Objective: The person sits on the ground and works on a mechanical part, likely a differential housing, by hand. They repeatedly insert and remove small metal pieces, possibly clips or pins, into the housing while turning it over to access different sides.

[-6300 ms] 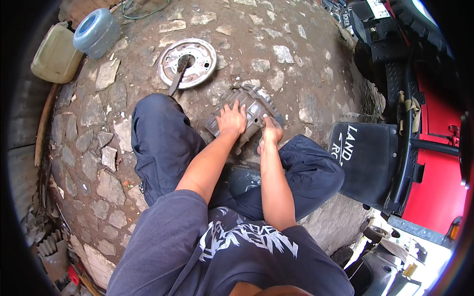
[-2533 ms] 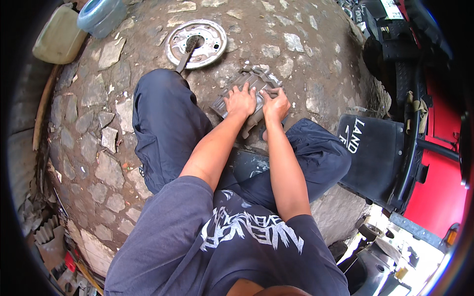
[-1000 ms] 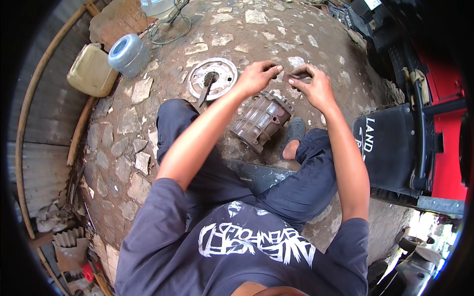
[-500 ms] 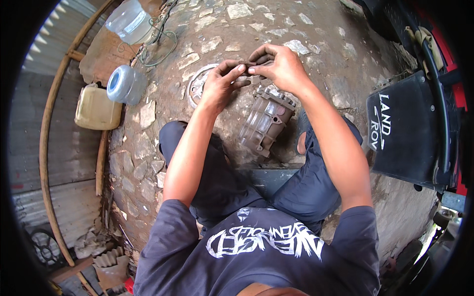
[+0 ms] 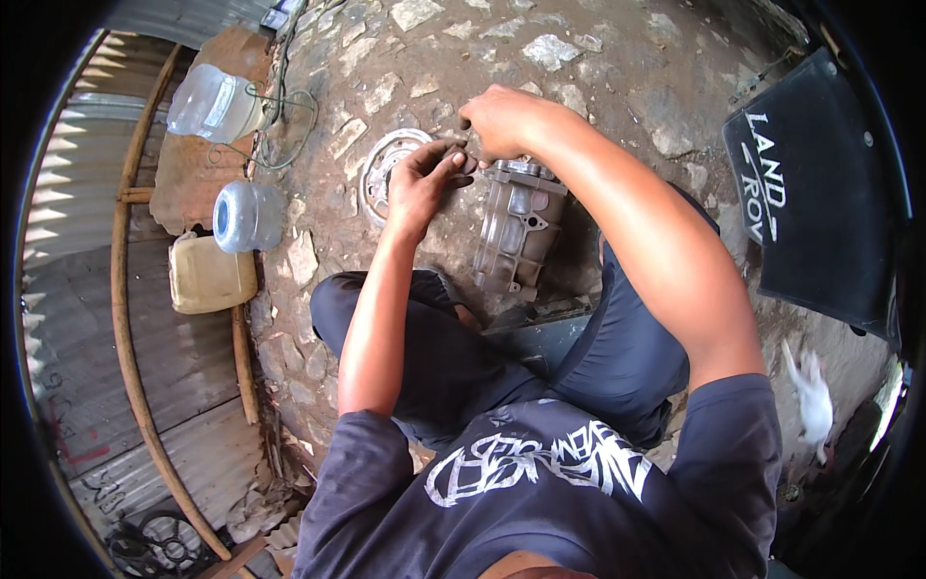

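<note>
casing (image 5: 521, 228) was let go: left hand (image 5: 417, 188), 10 o'clock, pinched small piece (image 5: 469, 165), likely new focus; right hand (image 5: 508, 118), 12 o'clock, curled, contents unclear.

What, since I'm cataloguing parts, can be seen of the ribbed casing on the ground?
The ribbed casing looks like greyish-brown metal, roughly cylindrical, with raised ribs, a lugged far rim and a dark hole in its upper face. It appears to lie sideways on the ground, right of the round plate. The right hand is near its far end; contact is unclear.
</note>
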